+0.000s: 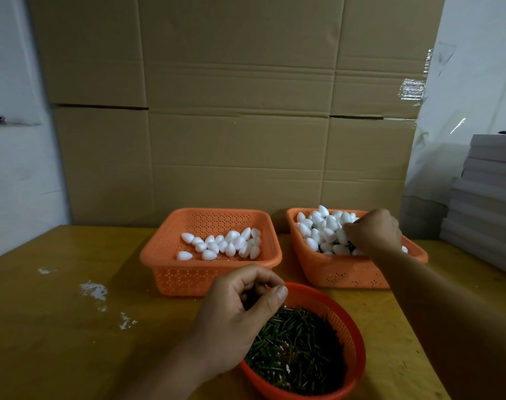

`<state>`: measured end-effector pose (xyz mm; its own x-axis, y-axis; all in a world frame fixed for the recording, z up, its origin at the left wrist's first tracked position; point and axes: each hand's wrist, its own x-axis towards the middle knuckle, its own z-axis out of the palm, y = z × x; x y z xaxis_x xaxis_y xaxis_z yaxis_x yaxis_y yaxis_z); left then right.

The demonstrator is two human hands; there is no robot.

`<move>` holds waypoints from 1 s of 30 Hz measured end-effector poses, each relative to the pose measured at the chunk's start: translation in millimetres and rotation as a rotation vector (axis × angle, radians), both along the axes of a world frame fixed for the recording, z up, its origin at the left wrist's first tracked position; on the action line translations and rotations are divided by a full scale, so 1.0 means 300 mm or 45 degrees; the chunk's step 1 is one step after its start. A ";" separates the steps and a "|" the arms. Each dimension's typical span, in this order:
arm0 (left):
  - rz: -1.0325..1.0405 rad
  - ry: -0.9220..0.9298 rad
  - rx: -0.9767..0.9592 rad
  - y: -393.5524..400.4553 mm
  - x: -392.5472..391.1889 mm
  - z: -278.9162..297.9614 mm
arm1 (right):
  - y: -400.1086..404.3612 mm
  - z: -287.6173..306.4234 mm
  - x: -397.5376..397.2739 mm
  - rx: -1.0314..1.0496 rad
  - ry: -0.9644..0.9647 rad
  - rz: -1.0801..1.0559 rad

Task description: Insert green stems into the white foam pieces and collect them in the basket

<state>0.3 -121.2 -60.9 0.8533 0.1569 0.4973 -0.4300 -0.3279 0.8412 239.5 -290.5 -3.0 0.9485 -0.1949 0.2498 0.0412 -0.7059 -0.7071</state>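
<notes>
A round red-orange basket (pixel 357 343) near me is full of short green stems (pixel 297 347). My left hand (pixel 234 321) hovers over its left rim, thumb and fingertips pinched together; what the pinch holds is hidden. Behind stand two square orange baskets. The left basket (pixel 188 280) holds a loose layer of white foam pieces (pixel 225 245). The right basket (pixel 341 274) is heaped with white foam pieces (pixel 321 226). My right hand (pixel 372 232) reaches into that heap, fingers curled down around one piece.
The baskets stand on a yellow wooden table (pixel 58 313) with white foam crumbs (pixel 93 290) scattered at the left. A wall of cardboard boxes (pixel 231 111) rises right behind the baskets. A stack of pale flat boards (pixel 485 197) stands at the right edge.
</notes>
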 end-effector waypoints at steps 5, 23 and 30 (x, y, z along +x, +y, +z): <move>-0.012 0.003 0.019 0.000 0.003 -0.003 | -0.026 0.001 0.019 0.060 -0.097 0.067; 0.170 -0.010 0.132 0.017 0.007 0.002 | -0.023 -0.088 -0.481 0.587 -0.186 0.838; 0.549 0.202 0.261 0.226 0.120 0.094 | -0.017 -0.149 -0.509 0.268 -0.217 0.974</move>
<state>36.4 -53.5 -32.7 0.8000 0.4245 0.4241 -0.0909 -0.6130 0.7849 86.7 -295.6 -47.7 0.7905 0.4331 0.4331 0.5775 -0.2914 -0.7626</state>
